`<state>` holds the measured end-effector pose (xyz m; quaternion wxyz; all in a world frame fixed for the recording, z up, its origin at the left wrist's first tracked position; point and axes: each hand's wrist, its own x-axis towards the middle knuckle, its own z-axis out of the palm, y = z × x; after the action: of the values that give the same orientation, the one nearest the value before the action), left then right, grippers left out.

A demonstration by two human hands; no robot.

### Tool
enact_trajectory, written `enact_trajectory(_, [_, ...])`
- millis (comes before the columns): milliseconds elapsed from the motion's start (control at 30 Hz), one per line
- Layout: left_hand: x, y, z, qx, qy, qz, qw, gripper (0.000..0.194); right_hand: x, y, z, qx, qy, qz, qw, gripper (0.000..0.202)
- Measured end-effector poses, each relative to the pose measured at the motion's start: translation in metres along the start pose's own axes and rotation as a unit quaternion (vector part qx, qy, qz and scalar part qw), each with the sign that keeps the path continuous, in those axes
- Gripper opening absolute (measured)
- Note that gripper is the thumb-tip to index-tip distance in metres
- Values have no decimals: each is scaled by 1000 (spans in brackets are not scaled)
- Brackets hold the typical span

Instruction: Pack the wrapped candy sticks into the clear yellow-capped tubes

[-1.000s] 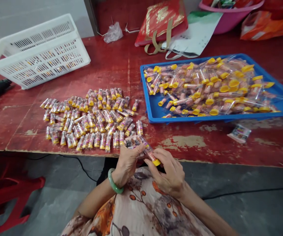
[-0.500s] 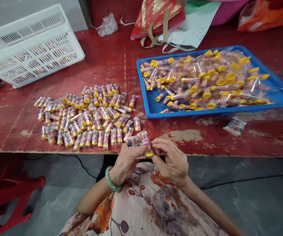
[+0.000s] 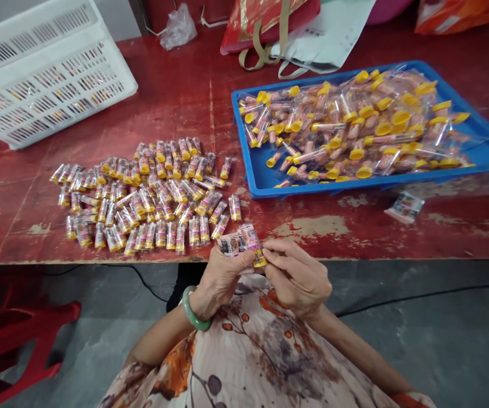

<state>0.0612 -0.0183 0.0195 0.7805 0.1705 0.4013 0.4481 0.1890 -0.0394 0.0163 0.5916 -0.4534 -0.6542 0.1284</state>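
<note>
My left hand, with a green bangle at its wrist, grips a stack of printed labels at the table's front edge. A small tube with a yellow end rests against the labels. The fingertips of my right hand are closed on the tube's right side. Many labelled tubes lie in rows to the left on the red table. On the right, a blue tray holds a heap of unlabelled pink-filled tubes with yellow caps and clear wrapping.
A white slotted crate stands at the back left. Red and white bags lie behind the tray. A small printed packet is at the front right. A red stool stands below the table's left side.
The view has shifted slightly, so the table's contents sit higher and a little further left. My right hand has turned slightly, its fingers still at the tube.
</note>
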Motion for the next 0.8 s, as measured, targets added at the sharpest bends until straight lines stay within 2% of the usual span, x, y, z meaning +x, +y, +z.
enact_trajectory(300, [-1,2,1,-8,-18,-6,1000,37,-3,1,0,-23,5,-14,1000,31])
enact_trajectory(500, [-2,0,4,14,-34,18,999,34,-4,-3,2,-26,42,-15,999,31])
enact_trajectory(800, [-2,-7,-2,21,-2,5,1000,34,-11,0,2,-50,43,-22,998,32])
